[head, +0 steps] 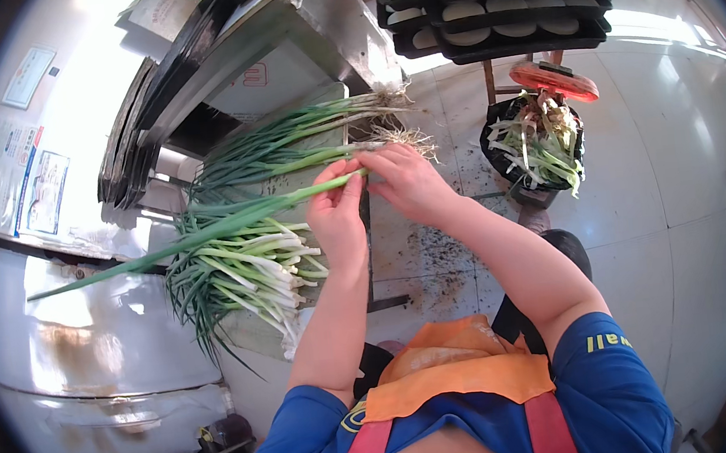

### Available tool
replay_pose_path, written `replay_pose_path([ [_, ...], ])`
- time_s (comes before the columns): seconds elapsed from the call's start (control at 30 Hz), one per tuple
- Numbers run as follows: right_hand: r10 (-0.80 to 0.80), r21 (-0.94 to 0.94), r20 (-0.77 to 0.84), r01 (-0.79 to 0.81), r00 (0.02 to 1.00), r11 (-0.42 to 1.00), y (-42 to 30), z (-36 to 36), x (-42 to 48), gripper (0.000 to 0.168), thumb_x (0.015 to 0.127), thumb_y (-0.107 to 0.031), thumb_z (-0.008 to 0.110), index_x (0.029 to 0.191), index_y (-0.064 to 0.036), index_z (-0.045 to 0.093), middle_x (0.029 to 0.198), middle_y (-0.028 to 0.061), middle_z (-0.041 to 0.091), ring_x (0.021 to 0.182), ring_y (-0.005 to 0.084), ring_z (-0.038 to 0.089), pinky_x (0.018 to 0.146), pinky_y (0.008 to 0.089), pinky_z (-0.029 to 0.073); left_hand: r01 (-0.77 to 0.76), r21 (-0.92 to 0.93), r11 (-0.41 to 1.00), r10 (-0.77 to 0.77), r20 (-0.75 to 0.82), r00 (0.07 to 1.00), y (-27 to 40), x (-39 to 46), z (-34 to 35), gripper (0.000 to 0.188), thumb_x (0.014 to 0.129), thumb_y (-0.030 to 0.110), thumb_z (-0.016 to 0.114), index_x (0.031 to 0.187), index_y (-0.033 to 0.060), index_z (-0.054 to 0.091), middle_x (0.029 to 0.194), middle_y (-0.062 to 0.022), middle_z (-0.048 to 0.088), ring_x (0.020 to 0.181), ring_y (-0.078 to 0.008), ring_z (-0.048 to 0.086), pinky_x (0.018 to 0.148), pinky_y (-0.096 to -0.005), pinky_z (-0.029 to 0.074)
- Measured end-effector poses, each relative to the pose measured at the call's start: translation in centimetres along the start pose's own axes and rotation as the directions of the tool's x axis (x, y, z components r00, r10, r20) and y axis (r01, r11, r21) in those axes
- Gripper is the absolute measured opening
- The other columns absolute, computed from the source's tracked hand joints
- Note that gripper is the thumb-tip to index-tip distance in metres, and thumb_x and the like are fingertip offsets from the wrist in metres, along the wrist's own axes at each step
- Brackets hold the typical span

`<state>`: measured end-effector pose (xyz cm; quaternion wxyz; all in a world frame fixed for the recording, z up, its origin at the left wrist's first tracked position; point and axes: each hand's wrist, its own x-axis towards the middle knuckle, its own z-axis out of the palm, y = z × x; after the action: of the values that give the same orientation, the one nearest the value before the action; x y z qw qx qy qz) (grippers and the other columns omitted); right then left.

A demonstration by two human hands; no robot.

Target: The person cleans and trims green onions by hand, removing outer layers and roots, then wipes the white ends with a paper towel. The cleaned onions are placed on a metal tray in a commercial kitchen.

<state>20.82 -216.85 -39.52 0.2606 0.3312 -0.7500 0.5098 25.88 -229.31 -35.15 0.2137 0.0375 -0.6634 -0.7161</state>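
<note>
My left hand (340, 228) grips a long scallion (250, 209) near its pale end. The green leaves of that stalk stretch far out to the left. At the pale end, the fingers of my right hand (408, 179) pinch the stalk, hiding its tip. Beyond my hands lie scallions with stringy, soil-stained roots (301, 124), their roots sticking out over the edge of a low board (255, 328). Nearer to me, left of my left forearm, is a heap of scallions with clean white ends (268, 262).
A bin lined with a black bag (496, 148) holds scallion peelings (542, 144), with an orange-red object (552, 82) above it. Black trays (516, 48) of white dough rounds are stacked behind. Dark soil (441, 252) litters the tiled floor. A metal cabinet (310, 22) borders the board.
</note>
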Motion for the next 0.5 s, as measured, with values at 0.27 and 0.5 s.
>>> replay_pose_path([
  [0.27,0.283,0.361,-0.202,-0.197,0.938,0.911,0.6,-1.5,2.5,0.018,0.086,-0.005,0.061,0.104,0.000,0.064,0.086,0.0111,0.064,0.079,0.0218,0.061,0.071,0.0309,0.048,-0.363,0.849,0.383,-0.051,0.412,0.910,-12.5,11.7,-10.8,0.061,0.092,0.024,0.058,0.144,0.0068,0.033,0.152,-0.0147,0.027,0.143,-0.0283,0.021,0.113,-0.0488,0.020],
  [0.5,0.572,0.507,-0.212,-0.411,0.793,0.758,1.9,-7.2,2.8,0.018,0.089,-0.006,0.058,0.104,0.001,0.065,0.076,0.0038,0.065,0.067,0.0082,0.055,0.062,0.0222,0.044,-0.219,0.937,0.273,-0.251,0.289,0.924,-14.1,14.6,-8.6,0.064,0.098,0.050,0.038,0.150,0.0172,0.021,0.159,-0.0036,0.010,0.146,-0.0254,0.006,0.110,-0.0635,0.008],
])
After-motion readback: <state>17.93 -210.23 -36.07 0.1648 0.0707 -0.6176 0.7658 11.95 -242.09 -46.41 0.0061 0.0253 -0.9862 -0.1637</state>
